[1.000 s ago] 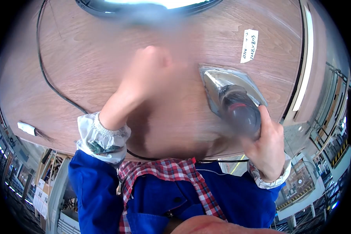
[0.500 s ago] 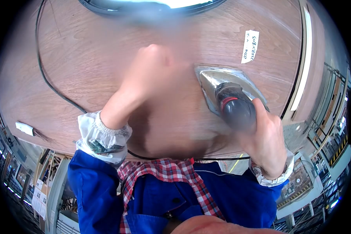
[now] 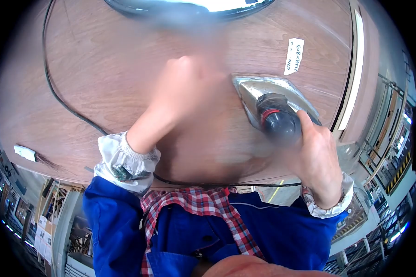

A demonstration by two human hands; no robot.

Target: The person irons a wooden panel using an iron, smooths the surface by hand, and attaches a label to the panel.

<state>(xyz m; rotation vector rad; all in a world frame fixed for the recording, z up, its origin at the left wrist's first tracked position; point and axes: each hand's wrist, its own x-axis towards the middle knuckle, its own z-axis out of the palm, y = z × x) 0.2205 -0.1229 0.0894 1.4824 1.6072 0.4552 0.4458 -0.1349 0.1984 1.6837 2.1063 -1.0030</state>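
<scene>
My right hand (image 3: 320, 159) is wrapped round the dark handle of an electric iron (image 3: 273, 104) with a red accent. The iron's pointed metal base lies on a brown wood-grain panel (image 3: 101, 60), near a handwritten paper label (image 3: 294, 56). Over the middle of the panel, my left hand (image 3: 182, 87) is curled closed, left of the iron's tip. A blurred patch covers its fingers, so anything held there is hidden. Whether this hand touches the panel cannot be made out.
A dark cable (image 3: 62, 104) runs down the panel's left side and along its near edge. A brush with a white handle (image 3: 25, 153) lies at the left. At the far edge is a dark-rimmed, shiny object (image 3: 189, 10). A pale strip (image 3: 352, 74) borders the right side.
The view has shifted a little. My right hand and the iron have moved slightly right relative to the label. My left hand stays closed in nearly the same place.
</scene>
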